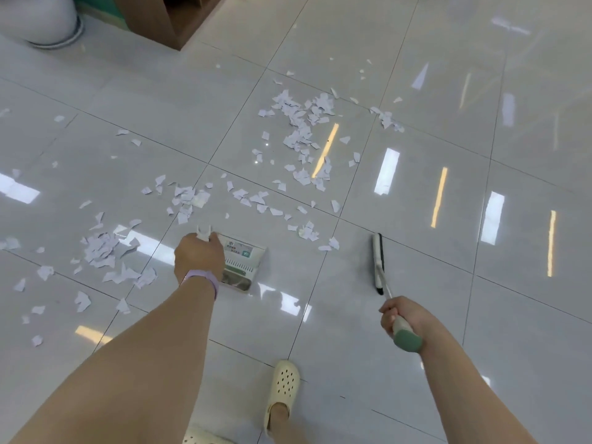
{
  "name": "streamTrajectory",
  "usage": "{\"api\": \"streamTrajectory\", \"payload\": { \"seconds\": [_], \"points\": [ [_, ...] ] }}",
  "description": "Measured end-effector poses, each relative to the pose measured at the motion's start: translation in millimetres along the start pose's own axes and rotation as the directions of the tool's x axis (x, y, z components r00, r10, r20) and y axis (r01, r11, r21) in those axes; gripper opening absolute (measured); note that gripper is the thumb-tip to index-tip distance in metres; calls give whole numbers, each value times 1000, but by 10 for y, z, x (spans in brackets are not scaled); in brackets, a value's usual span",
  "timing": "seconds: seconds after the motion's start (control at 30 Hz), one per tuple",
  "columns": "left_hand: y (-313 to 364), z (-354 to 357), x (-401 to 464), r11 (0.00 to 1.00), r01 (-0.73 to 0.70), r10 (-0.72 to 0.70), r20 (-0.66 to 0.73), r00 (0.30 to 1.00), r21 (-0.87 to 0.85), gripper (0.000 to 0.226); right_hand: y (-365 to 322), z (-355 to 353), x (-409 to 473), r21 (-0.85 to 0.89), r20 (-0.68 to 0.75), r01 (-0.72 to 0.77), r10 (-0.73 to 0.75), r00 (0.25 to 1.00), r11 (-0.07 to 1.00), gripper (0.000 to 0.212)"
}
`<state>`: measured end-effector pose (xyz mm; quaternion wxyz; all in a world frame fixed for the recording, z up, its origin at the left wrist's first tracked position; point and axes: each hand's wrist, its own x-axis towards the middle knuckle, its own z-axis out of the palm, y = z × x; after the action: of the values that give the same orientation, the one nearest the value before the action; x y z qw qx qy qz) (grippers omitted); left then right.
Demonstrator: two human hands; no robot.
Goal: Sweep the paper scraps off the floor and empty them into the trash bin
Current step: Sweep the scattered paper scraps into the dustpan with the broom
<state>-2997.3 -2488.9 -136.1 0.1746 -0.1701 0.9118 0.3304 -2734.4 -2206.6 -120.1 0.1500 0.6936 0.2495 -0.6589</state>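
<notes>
Two bare arms are reaching forward and down over a glossy, pale grey tiled floor, seen from a head-worn camera. Dozens of torn white paper scraps are lying scattered across the tiles, thickest in a far cluster near the middle, in another band just beyond the hands, and in a loose patch at the near left.

The left hand, wearing a lilac band on its wrist, is curling its fingers around the top of the upright handle of a white plastic dustpan with a green strip and a printed label. The dustpan is standing on the floor just right of that hand, near the closest scraps.

The right hand is gripping, with fingers wrapped fully round it, the sage-green and cream end of the handle of a slim broom with a white head and black edge. The broom head is resting on the floor to the right of the dustpan, apart from it, with a few scraps just to its far left.

One foot in a cream perforated clog is standing at the near middle. A wooden cabinet corner and a rounded white object's base are showing at the far left.
</notes>
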Motion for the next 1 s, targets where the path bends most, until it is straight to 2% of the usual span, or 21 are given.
{"api": "streamTrajectory", "payload": {
  "seconds": [0.2,0.33,0.5,0.6,0.77,0.83,0.9,1.0],
  "points": [
    [-90,-290,320,999,46,-45,-56,997,24,33,2,1160,127,-147,86,-11,24,996,989,18],
    [-169,-502,542,996,84,-83,-71,994,17,36,16,1994,17,-253,168,-16,60,984,967,21],
    [-10,-379,625,997,83,-83,-38,996,2,38,-102,2919,-154,-445,255,-58,189,948,894,18],
    [-6,-470,696,991,136,-135,-20,991,11,34,-400,3293,-268,-491,317,-89,272,909,867,15],
    [-12,-543,666,987,157,-157,2,988,44,30,-1140,3269,-248,-294,478,-241,361,801,925,25],
    [50,-580,766,986,158,-158,5,987,53,32,-1350,3131,-303,-235,510,-271,356,783,933,24],
    [105,-625,845,986,148,-150,21,988,76,35,-1436,2941,-382,-237,496,-241,330,803,941,23],
    [133,-701,914,984,146,-149,23,989,105,27,-1460,2572,-450,-268,418,-162,266,868,950,23]
  ]
}}
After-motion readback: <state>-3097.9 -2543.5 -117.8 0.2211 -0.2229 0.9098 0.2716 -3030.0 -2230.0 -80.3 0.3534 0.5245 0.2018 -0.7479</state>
